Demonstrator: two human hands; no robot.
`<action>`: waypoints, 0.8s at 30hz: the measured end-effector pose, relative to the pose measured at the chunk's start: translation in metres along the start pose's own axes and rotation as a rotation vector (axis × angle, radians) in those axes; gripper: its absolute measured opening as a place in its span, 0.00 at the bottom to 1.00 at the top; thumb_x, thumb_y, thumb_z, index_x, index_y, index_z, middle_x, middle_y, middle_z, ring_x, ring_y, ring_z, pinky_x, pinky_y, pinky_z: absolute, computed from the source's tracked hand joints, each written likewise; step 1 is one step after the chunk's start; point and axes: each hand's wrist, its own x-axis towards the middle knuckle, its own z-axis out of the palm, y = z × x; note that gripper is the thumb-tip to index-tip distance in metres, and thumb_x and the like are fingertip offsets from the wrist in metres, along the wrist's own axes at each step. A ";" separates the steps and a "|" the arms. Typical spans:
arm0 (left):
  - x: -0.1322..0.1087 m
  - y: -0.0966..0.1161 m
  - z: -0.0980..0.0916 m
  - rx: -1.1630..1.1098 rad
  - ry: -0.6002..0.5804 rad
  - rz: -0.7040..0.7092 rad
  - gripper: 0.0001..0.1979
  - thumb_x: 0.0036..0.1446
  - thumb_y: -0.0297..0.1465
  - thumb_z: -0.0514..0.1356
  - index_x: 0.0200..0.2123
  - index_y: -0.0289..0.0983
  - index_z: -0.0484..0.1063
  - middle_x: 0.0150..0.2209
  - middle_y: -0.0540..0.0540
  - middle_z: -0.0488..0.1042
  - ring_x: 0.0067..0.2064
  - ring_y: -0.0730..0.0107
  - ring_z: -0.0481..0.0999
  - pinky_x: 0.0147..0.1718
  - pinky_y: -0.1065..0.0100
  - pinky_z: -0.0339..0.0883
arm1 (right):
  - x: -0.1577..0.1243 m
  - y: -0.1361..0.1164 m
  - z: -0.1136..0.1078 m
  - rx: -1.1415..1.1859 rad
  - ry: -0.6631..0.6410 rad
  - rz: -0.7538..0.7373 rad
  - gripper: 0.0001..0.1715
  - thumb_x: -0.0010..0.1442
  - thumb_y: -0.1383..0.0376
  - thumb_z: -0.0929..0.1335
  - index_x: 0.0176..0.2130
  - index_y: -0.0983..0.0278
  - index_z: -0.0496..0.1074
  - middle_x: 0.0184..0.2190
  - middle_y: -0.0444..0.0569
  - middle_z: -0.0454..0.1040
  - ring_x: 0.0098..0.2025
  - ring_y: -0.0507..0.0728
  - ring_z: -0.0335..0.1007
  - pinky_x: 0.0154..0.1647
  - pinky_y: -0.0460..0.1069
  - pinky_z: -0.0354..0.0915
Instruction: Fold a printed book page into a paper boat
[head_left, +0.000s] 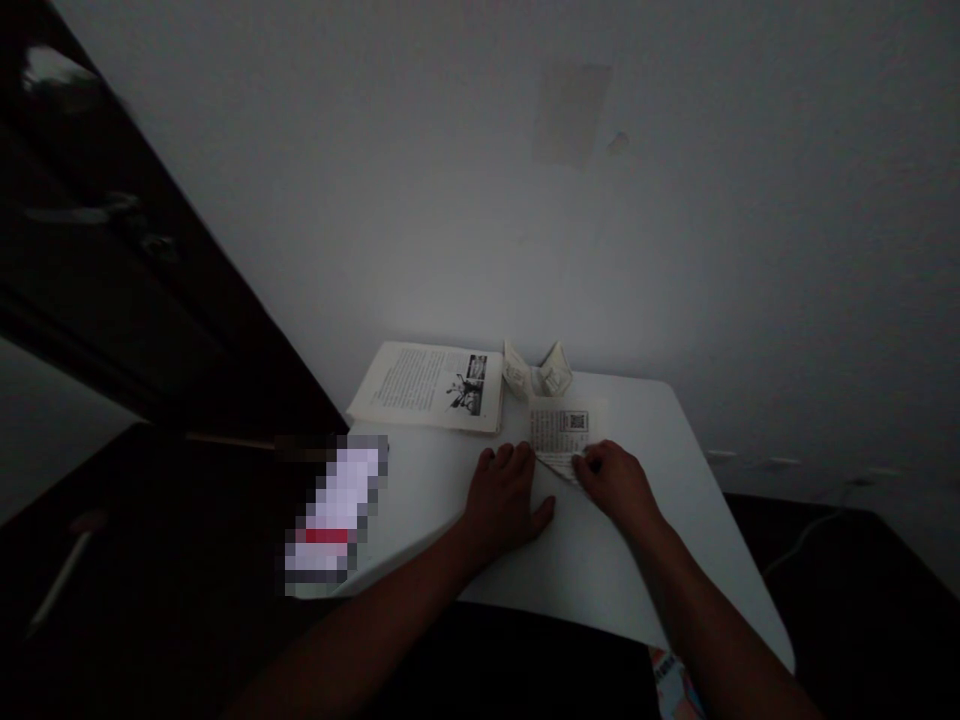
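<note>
As our hands lie now: both rest on the white table (600, 570), one at each side of a printed page (559, 432) that lies near the table's far edge, its lower part folded to a point towards us.
Left hand (506, 500): flat, palm down, fingers spread. The fingertips touch the page's slanted left edge, and nothing is held.
Right hand (619, 485): fingers curled over the page's lower right edge. In this dim light we cannot tell whether thumb and forefinger nip the paper or only press on it.
Step in hand: we judge it to be creasing, with a slanted fold held down and flattened against the table.
Page: flat on the table, touching both hands, its upper half showing text and a small square code.
Next move calls for: by our reading, the left hand pinning the sheet while the right runs along the fold, with edges matched before pressure goes on. Thin paper may slip or crease askew if one hand lifts early.
Folded piece (536, 375): a small shape of the same printed paper, just beyond the page, by the wall.
Open book (431, 385): lying flat to the left of the folded piece, apart from both hands.
Table's left edge: a blurred-out object (334, 515) near our left forearm, not touching it.
</note>
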 end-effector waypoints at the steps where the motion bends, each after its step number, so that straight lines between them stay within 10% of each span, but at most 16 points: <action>1: 0.000 0.000 0.000 0.002 -0.008 0.009 0.29 0.53 0.44 0.53 0.54 0.33 0.61 0.54 0.38 0.63 0.53 0.51 0.60 0.53 0.52 0.50 | 0.000 0.000 0.000 0.002 0.000 0.001 0.16 0.56 0.59 0.62 0.23 0.64 0.68 0.27 0.48 0.69 0.29 0.53 0.65 0.32 0.46 0.57; 24: 0.000 -0.001 -0.004 0.033 -0.047 0.080 0.25 0.56 0.43 0.51 0.53 0.35 0.62 0.55 0.40 0.64 0.53 0.54 0.61 0.52 0.50 0.51 | 0.001 -0.002 -0.002 0.027 0.009 0.006 0.22 0.57 0.53 0.61 0.21 0.64 0.68 0.25 0.49 0.70 0.27 0.53 0.66 0.32 0.47 0.58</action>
